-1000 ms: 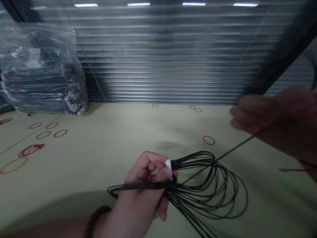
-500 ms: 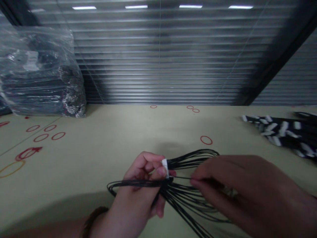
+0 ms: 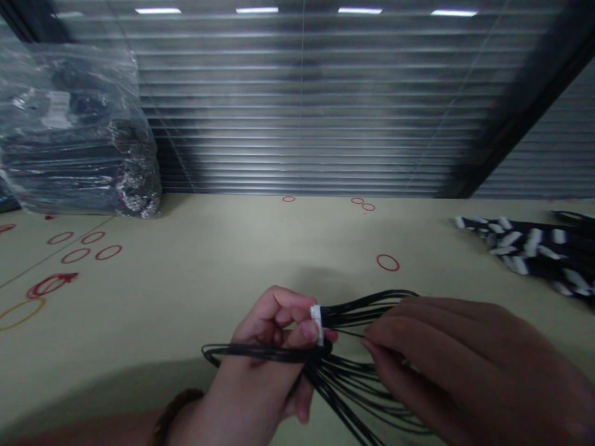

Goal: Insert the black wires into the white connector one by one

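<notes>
The left hand (image 3: 264, 347) grips the black wire bundle (image 3: 353, 365) at its white connector (image 3: 317, 323), steadying it, while the half-closed right hand (image 3: 455, 365) sits among the loops, its hold unclear.

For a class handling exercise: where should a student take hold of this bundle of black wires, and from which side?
Probably at the white plug end, coming from the left, as the left hand does. The black wires gather tightly there, while further out they spread into loose loops that could snag.
</notes>
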`<state>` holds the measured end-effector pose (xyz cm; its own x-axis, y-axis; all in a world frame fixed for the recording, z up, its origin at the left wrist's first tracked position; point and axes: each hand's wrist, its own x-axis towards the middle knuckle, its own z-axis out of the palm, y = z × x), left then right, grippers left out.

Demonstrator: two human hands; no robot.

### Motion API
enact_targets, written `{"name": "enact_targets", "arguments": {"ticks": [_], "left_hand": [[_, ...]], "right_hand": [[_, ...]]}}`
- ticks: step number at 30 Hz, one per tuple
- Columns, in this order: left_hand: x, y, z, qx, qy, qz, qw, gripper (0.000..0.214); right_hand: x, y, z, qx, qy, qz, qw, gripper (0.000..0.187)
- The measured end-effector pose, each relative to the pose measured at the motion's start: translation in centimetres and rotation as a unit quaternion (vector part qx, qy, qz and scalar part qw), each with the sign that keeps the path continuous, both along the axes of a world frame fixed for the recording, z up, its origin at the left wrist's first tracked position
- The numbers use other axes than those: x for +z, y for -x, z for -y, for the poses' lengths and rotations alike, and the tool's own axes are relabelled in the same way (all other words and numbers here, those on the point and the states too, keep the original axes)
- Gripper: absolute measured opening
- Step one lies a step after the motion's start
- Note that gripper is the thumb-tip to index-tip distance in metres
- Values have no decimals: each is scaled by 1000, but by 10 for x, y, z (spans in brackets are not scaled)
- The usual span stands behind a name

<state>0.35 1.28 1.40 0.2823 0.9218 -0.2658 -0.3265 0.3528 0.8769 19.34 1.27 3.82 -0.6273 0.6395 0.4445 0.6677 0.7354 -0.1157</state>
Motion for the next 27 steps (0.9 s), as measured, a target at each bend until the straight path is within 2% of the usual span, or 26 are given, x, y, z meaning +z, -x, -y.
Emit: {"name": "enact_targets", "arguments": {"ticks": [3,9,15,20,24,27], "left_hand": [[-2,1,1,-2,-4,-1,1000,26],[-3,1,0,13,-4,-4,1000,32],[-5,3,-1,-14,-20,-6,1000,23],[-8,2,-2,-9,-20,-5,1000,29],[-9,-2,-4,34,-28,-22,999,28],[-8,-5,-5,67,-30,-34,997,24]], "right_hand": [[-1,0,0,6,-12,10,1000,18],[-2,1,-3,10,-38,38,998,19],[-6,9,-7,1,-50,51,997,21],[-6,13,-7,6,-51,52,997,15],[2,-2,-4,-13,-73,37,997,12],[-3,-23,5,9,-11,72,997,11]]}}
